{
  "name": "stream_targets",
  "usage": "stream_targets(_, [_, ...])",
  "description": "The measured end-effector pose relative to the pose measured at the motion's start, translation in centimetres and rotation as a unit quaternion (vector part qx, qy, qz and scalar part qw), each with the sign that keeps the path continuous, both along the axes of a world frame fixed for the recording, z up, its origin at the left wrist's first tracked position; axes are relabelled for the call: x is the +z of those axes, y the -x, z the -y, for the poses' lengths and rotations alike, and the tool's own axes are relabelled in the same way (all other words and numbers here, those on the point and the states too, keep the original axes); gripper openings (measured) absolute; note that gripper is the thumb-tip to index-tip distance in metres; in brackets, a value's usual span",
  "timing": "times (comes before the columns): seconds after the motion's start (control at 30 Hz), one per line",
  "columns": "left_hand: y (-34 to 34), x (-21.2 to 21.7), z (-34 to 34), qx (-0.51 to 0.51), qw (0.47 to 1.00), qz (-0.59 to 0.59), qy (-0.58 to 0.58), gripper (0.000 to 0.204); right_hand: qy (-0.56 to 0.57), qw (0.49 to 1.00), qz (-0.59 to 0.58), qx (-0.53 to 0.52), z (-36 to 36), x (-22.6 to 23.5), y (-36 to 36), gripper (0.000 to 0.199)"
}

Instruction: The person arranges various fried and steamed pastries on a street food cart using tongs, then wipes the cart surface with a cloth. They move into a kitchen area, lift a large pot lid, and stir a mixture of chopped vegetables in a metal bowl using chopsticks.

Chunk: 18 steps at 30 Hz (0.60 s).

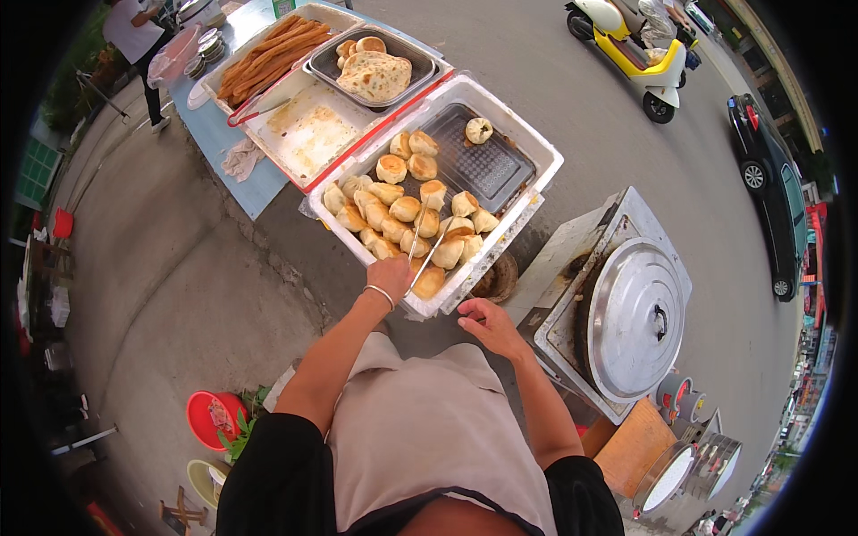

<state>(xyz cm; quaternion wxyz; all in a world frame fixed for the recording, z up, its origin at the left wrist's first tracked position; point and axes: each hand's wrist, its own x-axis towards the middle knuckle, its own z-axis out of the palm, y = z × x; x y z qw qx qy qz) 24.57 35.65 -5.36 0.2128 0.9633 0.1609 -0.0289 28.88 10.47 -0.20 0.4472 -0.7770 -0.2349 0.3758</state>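
Observation:
My left hand (391,279), with a pale bangle at the wrist, is closed around metal tongs (415,234). The arms of the tongs reach over a heap of golden-topped buns (375,213) in a white foam box (542,163). Their tips are among the buns; I cannot tell whether they pinch one. By the near right corner of the box is my right hand (492,325), fingers loosely bent and apart, nothing in it. One round bun with a dark top (478,130) sits apart on the dark tray (506,170) inside the box.
Fried dough sticks (273,61) and a metal pan (420,73) of flatbread and buns lie beyond the box. To the right stands a stove (572,295) under a large round lid (639,313). A yellow scooter (636,58) and a black car (776,192) are on the road.

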Motion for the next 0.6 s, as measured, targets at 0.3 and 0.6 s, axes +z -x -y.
stream_targets(0.3, [2.7,5.3,0.8,-0.059,0.908,0.137,0.391,0.019,-0.195,0.890,-0.288,-0.295,-10.5,-2.9,3.2,0.028])
stream_targets(0.6, [5.0,4.3,-7.0,0.001,0.929,-0.006,0.370,0.024,-0.052,0.920,-0.222,-0.318,-5.8,2.1,-13.8,0.028])
